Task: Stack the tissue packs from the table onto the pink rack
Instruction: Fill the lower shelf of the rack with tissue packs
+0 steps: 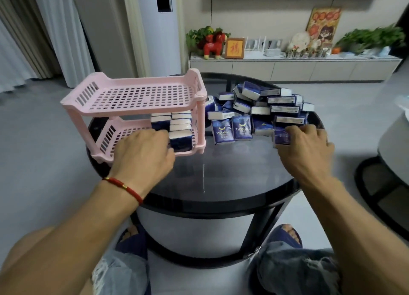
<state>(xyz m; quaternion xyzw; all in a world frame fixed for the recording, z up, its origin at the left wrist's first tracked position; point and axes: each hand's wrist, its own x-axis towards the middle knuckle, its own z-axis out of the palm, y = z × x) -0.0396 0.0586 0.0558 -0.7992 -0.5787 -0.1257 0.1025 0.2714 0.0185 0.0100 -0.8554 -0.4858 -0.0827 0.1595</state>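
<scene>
Your left hand (143, 153) at pink rack (137, 99) lower shelf, fingers' state unclear; right hand (305, 146) fingers grasp tissue pack (282, 137) right of rack. Next: carry it over.

Left hand (143, 155) reaches forward, fingers curled; right hand (306, 149) has a curled grip.

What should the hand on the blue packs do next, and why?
Probably lift that tissue pack and carry it to the pink rack: the right hand grips it at the pile's near edge, and the lower shelf holds only a few.
</scene>
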